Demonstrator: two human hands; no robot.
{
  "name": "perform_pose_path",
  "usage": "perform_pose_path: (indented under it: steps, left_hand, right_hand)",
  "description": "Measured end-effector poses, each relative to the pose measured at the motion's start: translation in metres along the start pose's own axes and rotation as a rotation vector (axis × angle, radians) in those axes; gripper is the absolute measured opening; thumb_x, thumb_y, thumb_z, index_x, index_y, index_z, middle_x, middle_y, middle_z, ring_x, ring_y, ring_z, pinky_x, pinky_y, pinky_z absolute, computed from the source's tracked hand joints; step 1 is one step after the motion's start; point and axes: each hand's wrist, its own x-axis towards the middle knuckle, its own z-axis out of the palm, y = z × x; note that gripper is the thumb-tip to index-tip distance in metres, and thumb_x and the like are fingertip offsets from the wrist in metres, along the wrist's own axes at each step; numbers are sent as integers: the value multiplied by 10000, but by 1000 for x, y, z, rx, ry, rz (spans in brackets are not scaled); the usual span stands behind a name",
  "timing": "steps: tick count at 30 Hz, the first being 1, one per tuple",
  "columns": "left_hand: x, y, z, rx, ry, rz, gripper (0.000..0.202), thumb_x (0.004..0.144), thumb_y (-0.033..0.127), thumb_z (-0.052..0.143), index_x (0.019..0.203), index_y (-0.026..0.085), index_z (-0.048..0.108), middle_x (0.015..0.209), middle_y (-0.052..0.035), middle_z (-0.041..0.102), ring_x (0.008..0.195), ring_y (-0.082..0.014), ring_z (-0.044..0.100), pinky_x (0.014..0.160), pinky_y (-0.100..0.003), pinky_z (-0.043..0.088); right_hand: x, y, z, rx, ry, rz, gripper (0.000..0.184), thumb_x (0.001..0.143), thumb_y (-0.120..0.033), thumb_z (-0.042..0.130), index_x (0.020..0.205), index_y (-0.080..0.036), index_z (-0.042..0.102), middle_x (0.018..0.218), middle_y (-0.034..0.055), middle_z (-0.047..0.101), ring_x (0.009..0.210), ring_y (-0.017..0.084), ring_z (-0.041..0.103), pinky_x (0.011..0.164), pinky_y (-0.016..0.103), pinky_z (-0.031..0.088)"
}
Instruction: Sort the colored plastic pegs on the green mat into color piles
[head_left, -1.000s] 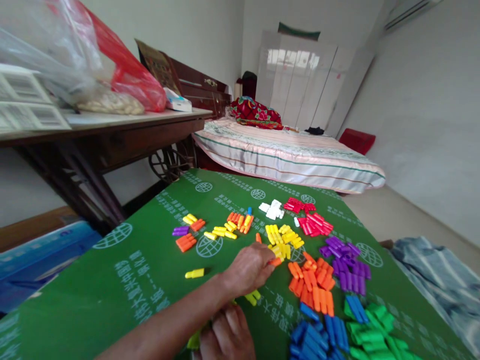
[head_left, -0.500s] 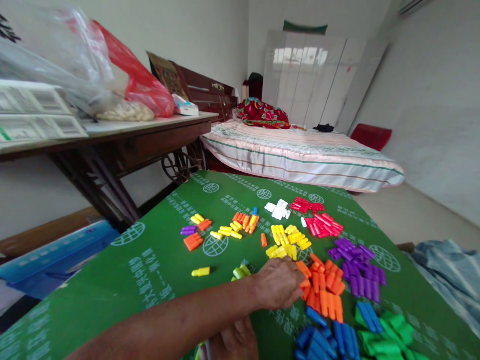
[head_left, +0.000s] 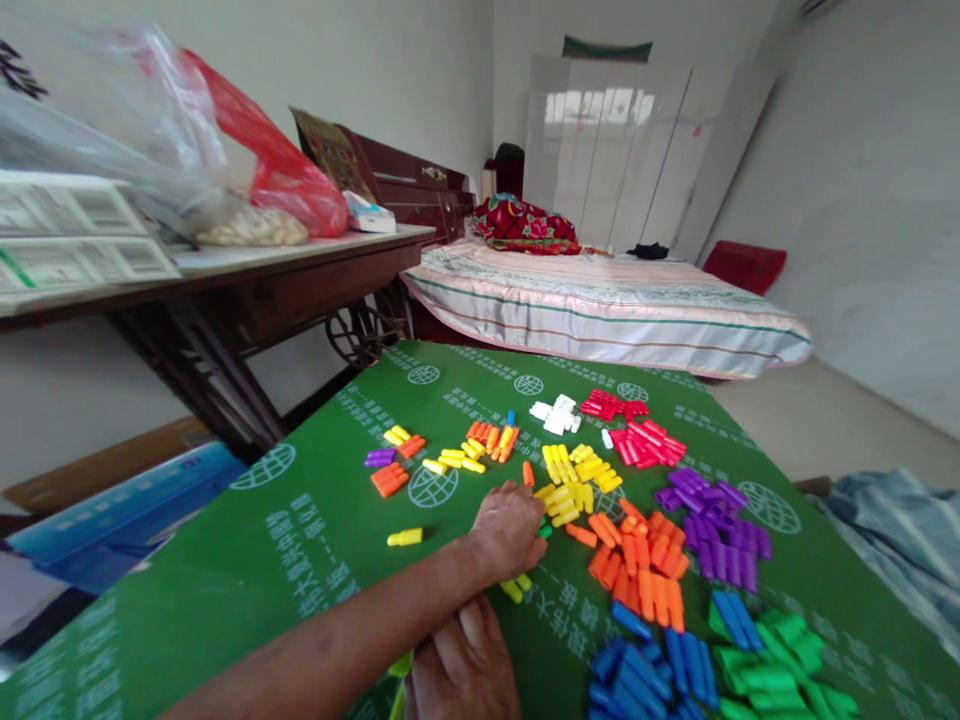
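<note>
Small plastic pegs lie sorted by colour on a green printed mat [head_left: 322, 540]. My left hand [head_left: 510, 528] reaches across from the lower left. Its fingers are curled round a green peg [head_left: 543, 530] beside the yellow pile [head_left: 574, 480]. Two yellow pegs [head_left: 514, 588] lie just below its wrist. My right hand [head_left: 459, 668] rests at the bottom edge under the left forearm, fingers bent, with yellow-green pegs [head_left: 400, 666] poking out at its side. To the right are the orange pile [head_left: 641, 565], the purple pile [head_left: 716, 525], the blue pile [head_left: 645, 670] and the green pile [head_left: 772, 665].
Red pegs [head_left: 637, 435] and white pegs [head_left: 556, 415] lie farther back, and small mixed groups [head_left: 465, 455] with a lone yellow peg [head_left: 405, 538] lie to the left. A dark wooden table [head_left: 285, 275] with bags stands on the left. A bed [head_left: 600, 310] is behind the mat.
My left hand has drawn back leftward from the orange pile to the near edge of the yellow pile, now covering the loose green and yellow pegs. My right hand has hardly moved.
</note>
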Motion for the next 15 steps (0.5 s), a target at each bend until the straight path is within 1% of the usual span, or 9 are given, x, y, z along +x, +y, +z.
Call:
perform_pose_path:
  steps: [3, 5, 7, 9, 12, 14, 15]
  left_hand:
    - [-4, -8, -7, 51, -27, -22, 265, 708, 256, 597, 940, 144, 662, 1037, -145, 656, 1035, -303, 594, 898, -433, 476]
    - [-7, -16, -13, 72, -48, -33, 236, 690, 230, 609, 899, 139, 668, 1000, -147, 668, 1000, -304, 612, 872, -428, 484]
    - [-9, -24, -17, 71, -64, -39, 193, 687, 232, 608, 851, 150, 668, 943, -126, 679, 932, -285, 633, 821, -399, 498]
    - [-11, -28, -20, 51, -59, -24, 160, 703, 252, 596, 823, 167, 658, 918, -99, 677, 890, -258, 638, 782, -363, 501]
    - [-9, -23, -19, -34, -10, 62, 121, 718, 272, 592, 791, 184, 632, 921, -67, 661, 900, -232, 620, 780, -330, 483]
    - [-3, -9, -18, -102, 11, 141, 110, 716, 286, 613, 776, 194, 618, 912, -47, 656, 906, -224, 611, 778, -317, 470]
    - [0, 1, -18, -124, 7, 186, 115, 711, 296, 628, 769, 198, 613, 902, -37, 656, 897, -220, 611, 764, -310, 467]
  right_hand:
    - [-8, 2, 7, -33, 43, 3, 277, 870, -242, 433, 929, -156, 690, 930, 131, 684, 1021, 303, 587, 870, 485, 525]
    - [-14, 4, 12, -51, 41, -6, 259, 859, -243, 439, 849, -159, 684, 896, 142, 672, 1000, 313, 591, 836, 498, 535]
    - [-18, 6, 15, -67, -10, -19, 242, 849, -267, 464, 826, -158, 679, 900, 148, 665, 1000, 323, 588, 821, 505, 543]
    - [-18, 5, 16, -98, -88, -22, 224, 834, -294, 504, 835, -158, 682, 922, 151, 666, 1013, 328, 581, 838, 515, 539]
    - [-11, -1, 8, -159, -150, 0, 201, 822, -313, 558, 821, -160, 689, 953, 150, 674, 1042, 326, 574, 879, 512, 528]
    - [0, -7, -3, -186, -188, 39, 173, 826, -283, 583, 871, -161, 697, 987, 136, 680, 1070, 312, 569, 902, 485, 522]
    - [7, -9, -10, -186, -221, 62, 173, 834, -258, 586, 929, -165, 696, 1022, 125, 679, 1086, 301, 566, 908, 469, 520]
